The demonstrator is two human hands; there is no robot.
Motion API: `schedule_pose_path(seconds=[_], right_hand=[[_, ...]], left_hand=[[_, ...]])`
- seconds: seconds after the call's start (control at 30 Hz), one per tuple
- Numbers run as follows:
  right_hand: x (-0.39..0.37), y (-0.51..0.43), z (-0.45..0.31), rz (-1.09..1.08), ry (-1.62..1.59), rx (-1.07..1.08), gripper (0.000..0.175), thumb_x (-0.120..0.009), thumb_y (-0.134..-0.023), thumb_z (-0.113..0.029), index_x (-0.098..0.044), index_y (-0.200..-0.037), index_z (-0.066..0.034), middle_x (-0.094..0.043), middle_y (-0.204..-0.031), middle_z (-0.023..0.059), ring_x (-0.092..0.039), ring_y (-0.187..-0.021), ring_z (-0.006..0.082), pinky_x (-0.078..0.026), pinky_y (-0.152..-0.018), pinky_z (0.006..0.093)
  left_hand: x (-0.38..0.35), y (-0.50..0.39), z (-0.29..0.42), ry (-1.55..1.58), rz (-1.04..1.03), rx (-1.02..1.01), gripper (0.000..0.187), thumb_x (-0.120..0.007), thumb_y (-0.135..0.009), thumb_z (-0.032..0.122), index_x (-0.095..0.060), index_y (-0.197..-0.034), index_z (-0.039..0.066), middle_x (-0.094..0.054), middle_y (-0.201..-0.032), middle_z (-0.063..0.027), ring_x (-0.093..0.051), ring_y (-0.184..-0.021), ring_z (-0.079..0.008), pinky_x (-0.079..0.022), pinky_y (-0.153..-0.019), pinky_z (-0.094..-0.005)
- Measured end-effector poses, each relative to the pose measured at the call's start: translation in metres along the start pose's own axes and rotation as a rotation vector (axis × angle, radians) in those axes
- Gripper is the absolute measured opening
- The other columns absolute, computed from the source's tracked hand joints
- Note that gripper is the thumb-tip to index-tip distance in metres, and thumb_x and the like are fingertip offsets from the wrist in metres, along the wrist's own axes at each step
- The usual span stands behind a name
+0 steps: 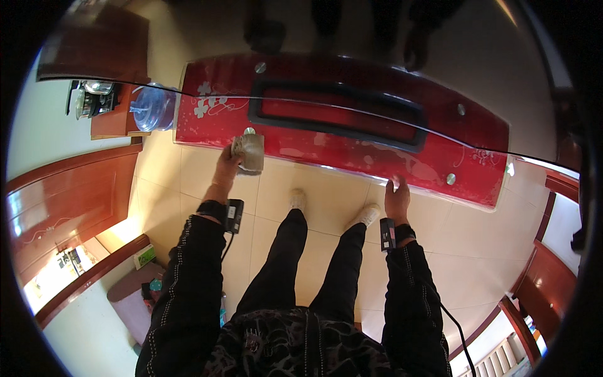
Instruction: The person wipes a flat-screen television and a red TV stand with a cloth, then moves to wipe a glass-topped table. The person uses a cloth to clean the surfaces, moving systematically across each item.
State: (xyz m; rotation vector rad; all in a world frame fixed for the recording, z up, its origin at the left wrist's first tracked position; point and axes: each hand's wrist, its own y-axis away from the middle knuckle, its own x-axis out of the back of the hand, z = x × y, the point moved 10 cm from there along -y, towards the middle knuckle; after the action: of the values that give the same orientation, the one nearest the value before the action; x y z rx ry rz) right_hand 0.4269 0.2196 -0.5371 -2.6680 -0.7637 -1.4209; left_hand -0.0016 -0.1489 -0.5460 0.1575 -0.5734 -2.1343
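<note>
A folded grey-beige cloth [253, 153] is pinched in my left hand [229, 166], at the front edge of a red glass-topped stand [301, 129]. Part of the cloth overlaps that edge in view; I cannot tell whether it presses on the glass. My right hand [398, 200] holds nothing and has its thumb apart from slightly blurred, curled fingers. It is near the same edge, further right, and contact with it is unclear. Pale patches like wet marks show on the red surface. A black rectangular frame-shaped base [337, 132] rests on the glass.
Above the stand looms a large dark reflective screen [330, 37], mirroring legs and arms. A blue water-cooler bottle [153, 108] stands at its left end. Wooden doors [77, 198] are at the sides. My shoes [297, 200] are on beige floor tiles [320, 217]. Cables trail from wrist-worn boxes [234, 216].
</note>
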Motion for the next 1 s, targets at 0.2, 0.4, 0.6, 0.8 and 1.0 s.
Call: schedule_pose_path(seconds=[0.2,0.4,0.6,0.8,1.0], right_hand=[[-0.043,-0.034,-0.069,0.241,0.252,0.174,0.037,-0.061,-0.093,-0.02,-0.057,-0.127,-0.0057,-0.06,-0.128,0.016,-0.052,-0.121,0.0348,-0.036,-0.107,0.0493],[-0.048,-0.045,-0.05,0.519,0.236,0.034,0.054,-0.06,-0.096,-0.031,-0.045,-0.141,-0.0048,-0.045,-0.145,0.0184,-0.04,-0.134,0.0416,-0.03,-0.111,0.0562],[-0.057,-0.049,-0.038,0.565,0.29,-0.119,0.067,-0.052,-0.099,-0.051,-0.04,-0.148,-0.006,-0.037,-0.153,0.0179,-0.034,-0.141,0.0365,-0.028,-0.114,0.0509],[-0.056,-0.048,-0.05,0.618,0.346,-0.08,0.071,-0.046,-0.1,-0.056,-0.038,-0.15,-0.0067,-0.036,-0.153,0.0184,-0.033,-0.142,0.0365,-0.027,-0.115,0.0508],[-0.055,-0.047,-0.056,0.652,0.395,-0.055,0.069,-0.045,-0.1,-0.057,-0.041,-0.148,-0.0063,-0.04,-0.151,0.0198,-0.039,-0.136,0.0383,-0.031,-0.111,0.0526]], left_hand=[[0.046,-0.063,0.013,-0.564,0.177,-0.209,0.054,-0.066,-0.086,0.008,-0.049,-0.137,0.001,-0.059,-0.13,-0.0167,-0.056,-0.118,-0.0313,-0.044,-0.1,-0.0394],[-0.053,-0.014,0.039,-1.184,0.332,-0.574,0.065,-0.073,-0.084,0.02,-0.047,-0.144,0.017,-0.032,-0.158,-0.015,-0.028,-0.143,-0.0448,-0.025,-0.116,-0.0566],[-0.058,-0.027,0.023,-1.241,0.204,-0.519,0.063,-0.064,-0.092,0.017,-0.043,-0.15,0.027,-0.027,-0.162,-0.011,-0.021,-0.146,-0.0472,-0.017,-0.116,-0.0649],[0.033,-0.065,0.003,-1.522,0.32,-0.442,0.064,-0.058,-0.091,0.006,-0.043,-0.15,0.027,-0.03,-0.16,-0.0105,-0.023,-0.146,-0.0451,-0.019,-0.116,-0.0647],[0.148,-0.099,0.017,-1.216,0.651,-0.339,0.058,-0.058,-0.091,0.009,-0.046,-0.146,0.019,-0.035,-0.155,-0.0206,-0.036,-0.141,-0.0395,-0.03,-0.112,-0.0548]])
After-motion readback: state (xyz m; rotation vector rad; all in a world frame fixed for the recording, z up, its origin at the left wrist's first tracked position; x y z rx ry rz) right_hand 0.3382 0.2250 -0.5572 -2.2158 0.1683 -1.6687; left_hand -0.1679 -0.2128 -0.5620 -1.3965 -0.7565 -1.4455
